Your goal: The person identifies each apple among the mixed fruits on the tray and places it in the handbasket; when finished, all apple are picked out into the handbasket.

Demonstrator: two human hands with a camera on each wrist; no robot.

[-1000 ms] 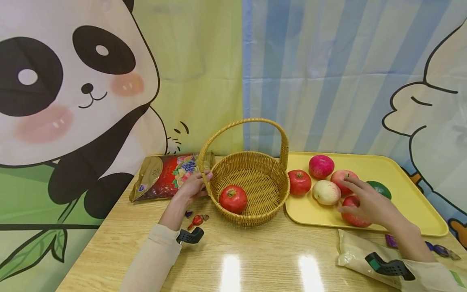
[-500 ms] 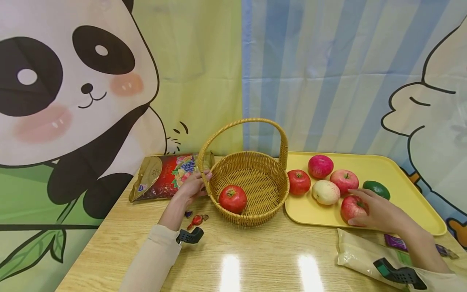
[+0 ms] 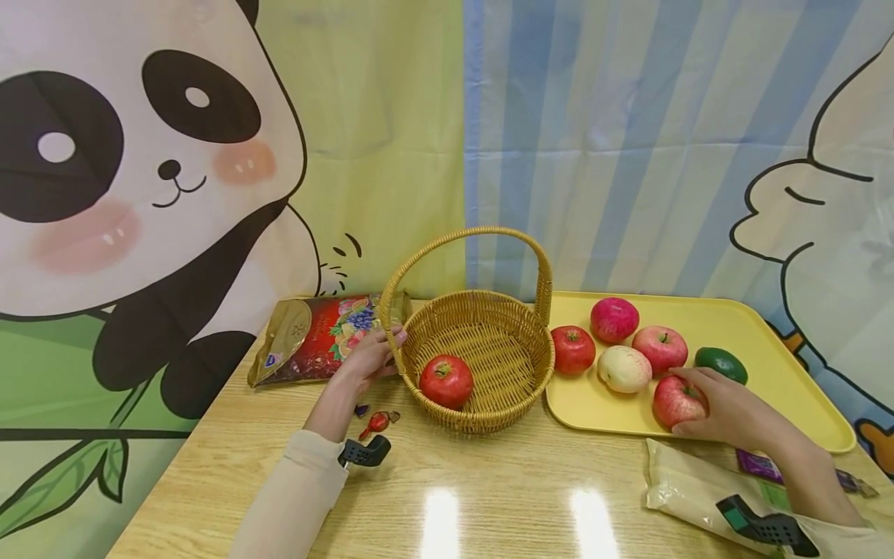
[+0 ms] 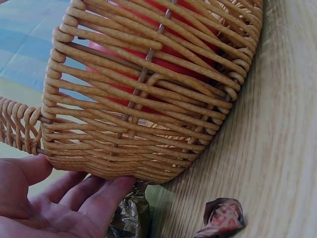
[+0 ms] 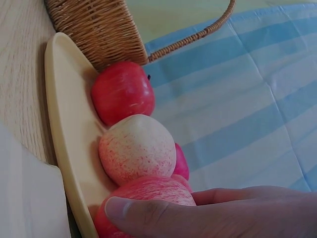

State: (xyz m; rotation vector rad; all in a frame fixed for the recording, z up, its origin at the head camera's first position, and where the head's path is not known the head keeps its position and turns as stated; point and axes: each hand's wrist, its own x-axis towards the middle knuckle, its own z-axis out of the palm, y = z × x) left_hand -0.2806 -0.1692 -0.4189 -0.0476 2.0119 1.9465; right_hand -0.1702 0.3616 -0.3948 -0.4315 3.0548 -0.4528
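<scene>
At the left side of the wicker basket (image 3: 489, 420), my left hand (image 3: 366, 359) holds the rim near the foot of the handle. In the left wrist view its thumb is at that join and its fingers lie against the outer wall. One pomegranate (image 3: 445, 381) sits inside the basket. My right hand (image 3: 733, 409) grips a red apple (image 3: 674, 400) at the front of the yellow tray (image 3: 782, 388), thumb on the near side. Beside that apple are a pale peach (image 5: 137, 148), another apple (image 3: 660, 348), a pomegranate (image 3: 573, 349), a deep pink fruit (image 3: 615, 319) and a green avocado (image 3: 721, 363).
Behind my left hand lies a red and gold bag (image 3: 314, 338). Small wrapped candies (image 3: 377, 421) are in front of it. A cream packet (image 3: 698, 485) and a purple wrapper (image 3: 757, 464) lie under my right forearm. A printed curtain (image 3: 559, 155) hangs behind the table.
My right hand has come down from above the fruit and closed around the front red apple, which stays on the tray. The left hand and the basket have not visibly moved.
</scene>
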